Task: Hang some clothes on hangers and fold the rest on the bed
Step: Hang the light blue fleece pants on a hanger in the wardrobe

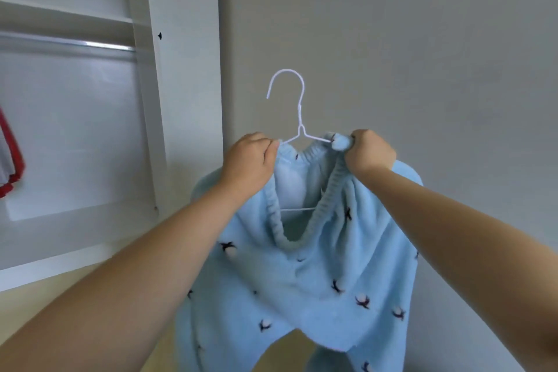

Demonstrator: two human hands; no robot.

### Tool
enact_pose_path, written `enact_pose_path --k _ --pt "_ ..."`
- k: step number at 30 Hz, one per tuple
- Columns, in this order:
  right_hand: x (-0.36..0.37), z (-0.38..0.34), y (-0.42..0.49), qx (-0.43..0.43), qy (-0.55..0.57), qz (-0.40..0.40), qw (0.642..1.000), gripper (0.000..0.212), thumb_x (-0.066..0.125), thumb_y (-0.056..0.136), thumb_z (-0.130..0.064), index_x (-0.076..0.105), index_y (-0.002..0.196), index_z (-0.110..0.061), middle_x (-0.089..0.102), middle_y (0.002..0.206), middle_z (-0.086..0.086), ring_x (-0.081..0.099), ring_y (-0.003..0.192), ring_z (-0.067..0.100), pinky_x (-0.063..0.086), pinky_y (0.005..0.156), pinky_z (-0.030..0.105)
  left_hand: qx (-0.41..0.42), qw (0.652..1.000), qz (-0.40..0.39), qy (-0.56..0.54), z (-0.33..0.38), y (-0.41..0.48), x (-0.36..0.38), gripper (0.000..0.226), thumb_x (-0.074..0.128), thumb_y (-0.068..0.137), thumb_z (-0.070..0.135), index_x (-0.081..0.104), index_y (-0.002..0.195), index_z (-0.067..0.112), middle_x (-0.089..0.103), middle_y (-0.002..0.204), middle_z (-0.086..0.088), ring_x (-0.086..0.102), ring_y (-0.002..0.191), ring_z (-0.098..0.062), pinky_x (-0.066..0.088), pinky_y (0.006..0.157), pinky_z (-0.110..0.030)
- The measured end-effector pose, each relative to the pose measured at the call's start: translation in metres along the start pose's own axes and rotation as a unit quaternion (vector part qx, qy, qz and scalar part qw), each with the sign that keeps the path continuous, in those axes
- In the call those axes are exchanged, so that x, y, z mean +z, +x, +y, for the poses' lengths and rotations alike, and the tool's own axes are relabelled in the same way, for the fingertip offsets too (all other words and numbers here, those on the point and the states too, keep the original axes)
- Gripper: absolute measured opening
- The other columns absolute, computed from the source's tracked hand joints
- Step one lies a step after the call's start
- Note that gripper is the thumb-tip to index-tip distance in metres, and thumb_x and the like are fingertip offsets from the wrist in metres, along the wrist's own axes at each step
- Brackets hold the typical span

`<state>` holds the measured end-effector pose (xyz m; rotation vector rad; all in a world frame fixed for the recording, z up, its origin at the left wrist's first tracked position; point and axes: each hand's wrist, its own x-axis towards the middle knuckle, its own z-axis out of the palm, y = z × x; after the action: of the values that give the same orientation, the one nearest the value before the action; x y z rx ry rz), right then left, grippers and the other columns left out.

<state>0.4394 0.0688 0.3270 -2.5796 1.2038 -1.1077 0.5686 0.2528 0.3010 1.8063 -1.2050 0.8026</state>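
**Pants** (302, 281): lt blue fleece w/ small dark-and-white print. Held up in mid-air, centre of view, in front of wall. Legs hang down past bottom edge.

**Waistband** (283, 238): ribbed elastic. Sags open in a U toward camera betw. the two hands.

**Hanger** (299, 115): white wire, upright, hook on top w/ tip to the left, not on any rod. Both shoulders run into the waistband. Bottom bar (297, 209) shows inside the waist opening.

**L hand** (250, 160): back to camera, fingers curled close together, pinching waistband edge at hanger's left shoulder. Wire also in the pinch? Can't tell.

**R hand** (370, 152): fist, fingers curled together round a bunched wad of waistband at end of hanger's right shoulder. Thumb hidden.

**Closet post** (181, 69): white, just left of hanger.

**Rod** (66, 42): metal, across upper left, shelf above it.

**Red-trimmed garment** (9, 160): far left edge, below rod, mostly cut off.

**Wall** (392, 39): plain grey, behind pants & hanger.
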Motion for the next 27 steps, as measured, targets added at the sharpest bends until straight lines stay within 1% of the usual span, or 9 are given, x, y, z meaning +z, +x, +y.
enact_pose_path --k 3,4,7,13,17,19,23,25,27 --pt "-0.004 0.007 0.002 0.005 0.044 0.044 0.998 0.004 0.05 0.08 -0.012 0.053 0.082 -0.014 0.058 0.079 0.004 0.053 0.073 0.031 0.035 0.063 0.031 -0.06 0.987 -0.126 -0.074 -0.007 0.022 -0.017 0.025 0.054 0.095 0.012 0.067 0.086 -0.008 0.063 0.078 -0.008 0.055 0.074 -0.021 0.041 0.07 -0.027" --pt "-0.005 0.007 0.001 0.002 0.06 0.053 0.997 0.004 0.049 0.08 -0.012 0.052 0.083 -0.014 0.058 0.078 0.004 0.053 0.073 0.031 0.034 0.062 0.031 -0.078 0.979 -0.176 -0.072 -0.009 0.028 -0.023 0.034 0.054 0.096 0.013 0.048 0.064 0.002 0.051 0.065 -0.008 0.045 0.065 -0.019 0.033 0.061 -0.028" --pt "-0.001 0.0 -0.006 -0.031 0.083 0.064 0.994 0.011 0.048 0.082 -0.014 0.056 0.09 -0.014 0.06 0.08 0.003 0.055 0.073 0.029 0.037 0.061 0.031 -0.125 0.959 -0.247 -0.061 -0.009 0.035 -0.025 0.045 0.045 0.1 0.016 0.034 0.057 0.013 0.032 0.058 -0.001 0.034 0.066 -0.019 0.022 0.057 -0.03" --pt "0.009 0.003 -0.018 -0.065 0.092 0.127 0.985 0.033 0.052 0.082 -0.006 0.059 0.114 -0.008 0.059 0.109 0.016 0.052 0.099 0.036 0.039 0.081 0.039 -0.239 0.913 -0.226 -0.239 -0.012 0.032 -0.018 0.034 0.069 0.083 0.045 0.062 0.086 0.011 0.052 0.082 -0.003 0.049 0.076 -0.015 0.037 0.072 -0.026" --pt "0.013 -0.016 -0.051 -0.318 0.114 0.243 0.909 0.026 0.052 0.072 -0.001 0.062 0.096 0.002 0.058 0.093 0.022 0.052 0.082 0.037 0.037 0.074 0.042 -0.26 0.921 -0.113 -0.268 -0.01 0.045 -0.02 0.026 0.08 0.075 0.028 0.061 0.079 0.01 0.045 0.075 -0.008 0.041 0.072 -0.015 0.032 0.061 -0.025" --pt "0.027 -0.022 -0.079 -0.393 0.129 0.114 0.903 0.016 0.049 0.083 -0.013 0.057 0.074 -0.003 0.057 0.073 0.017 0.052 0.069 0.032 0.04 0.066 0.04 -0.272 0.921 -0.072 -0.269 -0.01 0.052 -0.021 0.028 0.081 0.074 0.028 0.059 0.081 0.012 0.043 0.076 -0.008 0.04 0.071 -0.016 0.029 0.064 -0.026" --pt "0.036 -0.03 -0.101 -0.247 0.085 -0.275 0.925 0.036 0.045 0.097 -0.042 0.054 0.076 -0.015 0.059 0.069 0.0 0.055 0.069 0.021 0.04 0.066 0.032 -0.302 0.92 -0.011 -0.249 -0.015 0.059 -0.021 0.025 0.083 0.071 0.027 0.062 0.068 0.014 0.057 0.071 0.002 0.052 0.07 -0.015 0.039 0.067 -0.021" --pt "0.032 -0.033 -0.097 -0.282 0.076 -0.167 0.942 0.032 0.049 0.097 -0.028 0.05 0.067 -0.016 0.054 0.06 0.001 0.051 0.062 0.027 0.034 0.06 0.032 -0.308 0.932 0.011 -0.192 -0.023 0.057 -0.02 0.025 0.08 0.073 0.03 0.061 0.066 0.015 0.055 0.07 -0.003 0.049 0.066 -0.019 0.037 0.063 -0.025" --pt "0.03 -0.032 -0.1 -0.357 0.064 0.071 0.929 0.023 0.053 0.086 -0.014 0.054 0.063 -0.01 0.054 0.052 0.012 0.05 0.047 0.034 0.032 0.051 0.03 -0.326 0.931 0.04 -0.162 -0.034 0.053 -0.022 0.029 0.078 0.074 0.032 0.057 0.061 0.016 0.055 0.066 -0.003 0.049 0.064 -0.021 0.037 0.061 -0.026"
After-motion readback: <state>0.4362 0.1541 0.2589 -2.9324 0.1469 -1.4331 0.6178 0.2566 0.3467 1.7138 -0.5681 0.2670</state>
